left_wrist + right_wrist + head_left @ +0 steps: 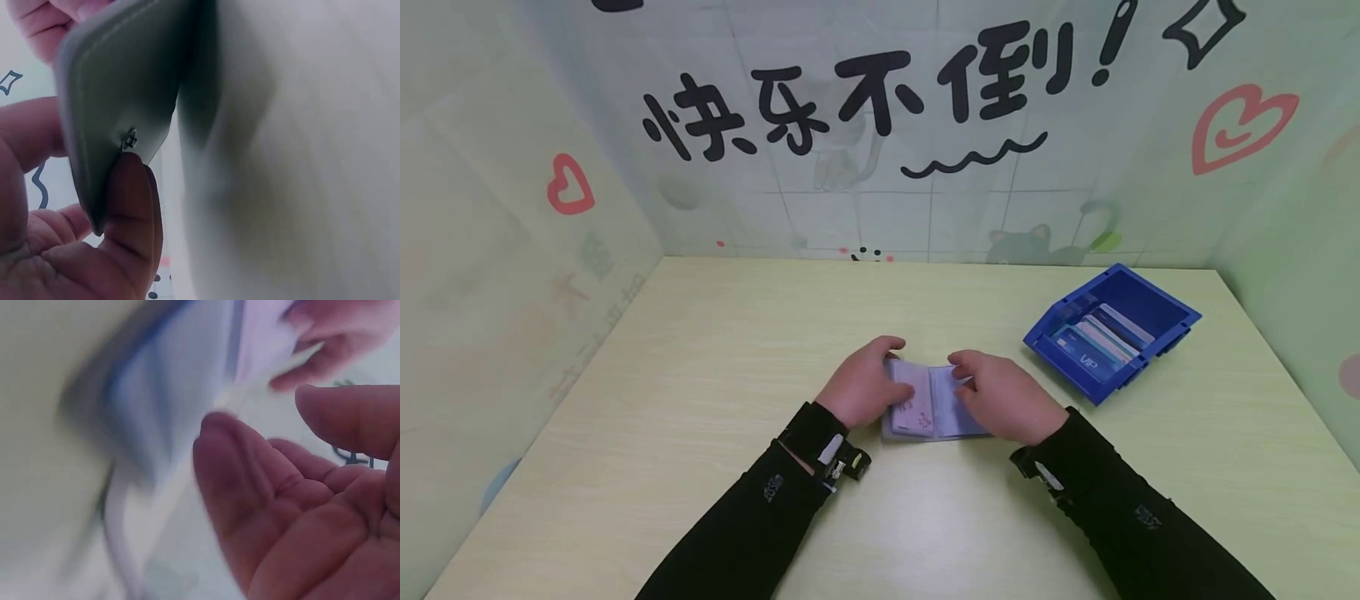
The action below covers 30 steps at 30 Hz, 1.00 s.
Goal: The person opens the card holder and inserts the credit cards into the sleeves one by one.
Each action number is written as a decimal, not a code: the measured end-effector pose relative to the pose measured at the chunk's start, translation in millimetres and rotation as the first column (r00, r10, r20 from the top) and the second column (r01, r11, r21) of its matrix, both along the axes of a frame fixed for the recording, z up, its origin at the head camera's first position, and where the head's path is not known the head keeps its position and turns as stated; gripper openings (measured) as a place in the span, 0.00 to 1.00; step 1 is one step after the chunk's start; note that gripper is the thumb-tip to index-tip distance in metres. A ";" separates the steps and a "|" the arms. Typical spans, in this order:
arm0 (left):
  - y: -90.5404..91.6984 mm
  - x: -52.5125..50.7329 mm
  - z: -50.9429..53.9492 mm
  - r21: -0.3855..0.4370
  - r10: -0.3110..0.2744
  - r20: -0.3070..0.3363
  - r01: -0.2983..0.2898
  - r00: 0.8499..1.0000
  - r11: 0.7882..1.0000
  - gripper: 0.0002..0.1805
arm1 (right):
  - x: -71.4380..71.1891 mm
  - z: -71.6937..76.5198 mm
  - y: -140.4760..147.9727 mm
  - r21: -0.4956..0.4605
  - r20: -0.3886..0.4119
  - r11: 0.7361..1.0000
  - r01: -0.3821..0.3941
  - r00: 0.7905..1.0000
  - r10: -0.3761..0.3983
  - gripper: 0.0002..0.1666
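Observation:
A small lilac card holder (pixel 913 408) with stitched edges lies spread like a booklet above the middle of the table, its inner leaves facing up. My left hand (pixel 865 387) grips its left half, thumb on the inner leaf and fingers behind the cover. The left wrist view shows the cover's underside (pixel 134 87) with a small metal emblem (pixel 129 140). Over the right half hovers my right hand (pixel 1011 398), hiding part of it. In the right wrist view this hand's fingers (pixel 231 469) are loosely bent, thumb apart, nothing between them; the holder's edge is blurred.
At the back right, a blue plastic bin (pixel 1138 290) stands on the pale wooden table (pixel 760 333). Several cards lie in it, including a blue VIP card (pixel 1088 358). A printed cloth backdrop (pixel 865 217) encloses the table's back and both sides.

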<state>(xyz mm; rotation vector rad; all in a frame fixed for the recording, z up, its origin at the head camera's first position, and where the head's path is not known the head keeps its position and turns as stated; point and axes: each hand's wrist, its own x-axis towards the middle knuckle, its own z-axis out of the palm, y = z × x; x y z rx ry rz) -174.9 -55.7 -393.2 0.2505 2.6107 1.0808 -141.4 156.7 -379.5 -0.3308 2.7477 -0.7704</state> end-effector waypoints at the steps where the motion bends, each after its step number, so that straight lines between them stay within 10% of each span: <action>1: -0.9 -0.3 0.6 0.000 0.009 -0.004 -0.009 1.000 1.000 0.38 | -1.3 -0.1 3.1 0.026 -0.021 0.999 0.020 1.000 -0.020 0.27; 30: 0.8 5.6 11.0 0.183 0.029 -0.005 -0.028 1.000 0.983 0.37 | -4.5 -4.6 11.7 0.142 -0.041 0.987 -0.075 0.996 0.082 0.21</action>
